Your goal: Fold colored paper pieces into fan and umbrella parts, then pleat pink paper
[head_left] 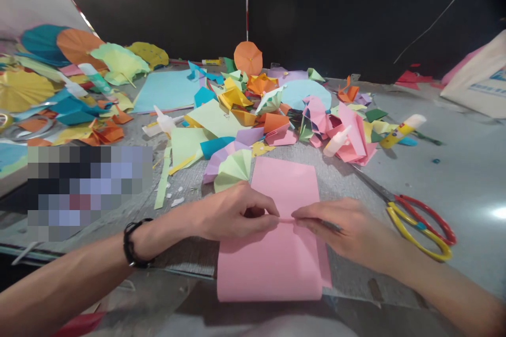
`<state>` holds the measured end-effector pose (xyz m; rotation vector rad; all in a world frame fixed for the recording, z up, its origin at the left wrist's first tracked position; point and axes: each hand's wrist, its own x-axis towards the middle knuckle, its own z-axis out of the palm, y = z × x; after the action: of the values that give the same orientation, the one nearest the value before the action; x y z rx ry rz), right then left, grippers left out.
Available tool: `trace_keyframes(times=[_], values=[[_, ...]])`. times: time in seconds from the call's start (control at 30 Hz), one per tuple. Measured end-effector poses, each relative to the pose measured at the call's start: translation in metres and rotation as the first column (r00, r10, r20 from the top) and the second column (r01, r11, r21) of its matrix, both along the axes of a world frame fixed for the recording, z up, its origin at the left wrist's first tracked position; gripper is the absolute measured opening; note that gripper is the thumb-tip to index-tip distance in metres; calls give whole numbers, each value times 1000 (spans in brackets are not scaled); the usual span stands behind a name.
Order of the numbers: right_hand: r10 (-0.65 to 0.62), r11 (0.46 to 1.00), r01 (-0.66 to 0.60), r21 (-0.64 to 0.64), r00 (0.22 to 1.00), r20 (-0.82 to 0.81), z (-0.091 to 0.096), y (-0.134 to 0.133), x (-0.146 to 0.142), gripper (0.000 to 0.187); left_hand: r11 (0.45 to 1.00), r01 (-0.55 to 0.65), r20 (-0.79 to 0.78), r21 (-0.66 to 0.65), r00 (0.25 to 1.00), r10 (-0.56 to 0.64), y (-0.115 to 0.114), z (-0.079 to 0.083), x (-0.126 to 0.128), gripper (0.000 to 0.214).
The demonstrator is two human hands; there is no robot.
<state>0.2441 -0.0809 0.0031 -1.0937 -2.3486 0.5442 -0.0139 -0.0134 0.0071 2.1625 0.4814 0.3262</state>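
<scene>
A sheet of pink paper (269, 266) lies in front of me, its near end curling over the table's front edge. Across its middle runs a narrow raised fold, pinched from both sides. My left hand (237, 213), with a dark bracelet at the wrist, grips the fold between thumb and forefinger. Close beside it, my right hand (342, 224) pinches the same fold, fingertips a short gap from the left ones. To the right of that hand rest scissors (419, 224) with red and yellow handles. A pleated light green paper fan (234, 169) touches the area just beyond my left hand.
Colored paper scraps (237, 100) heap across the back of the table, with a glue stick (403, 130) and small white glue bottles (337, 142) among them. Round paper fans (118, 63) stand at the back left. A white bag (480, 81) sits at the far right.
</scene>
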Motion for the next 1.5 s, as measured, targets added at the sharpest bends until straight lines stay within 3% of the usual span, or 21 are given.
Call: trace_keyframes(times=[0.17,0.4,0.8,1.07,1.5], values=[[5,1000,-4,-18,1000,31,3,1,10,27,1000,13,-5,-12,1000,-13,1,5,-1,24],[-40,987,36,-157,999,-22,17,2,15,23,1000,-4,13,-2,1000,4,0,7,-2,25],[-2,999,0,-51,999,-35,-1,3,2,20,998,4,-10,65,1000,-4,-1,2,0,22],[-54,997,53,62,998,18,7,9,18,20,983,4,-36,186,999,3,7,1,-6,31],[-35,995,35,-91,999,7,3,9,13,20,978,57,-35,199,998,-51,4,-4,-2,30]])
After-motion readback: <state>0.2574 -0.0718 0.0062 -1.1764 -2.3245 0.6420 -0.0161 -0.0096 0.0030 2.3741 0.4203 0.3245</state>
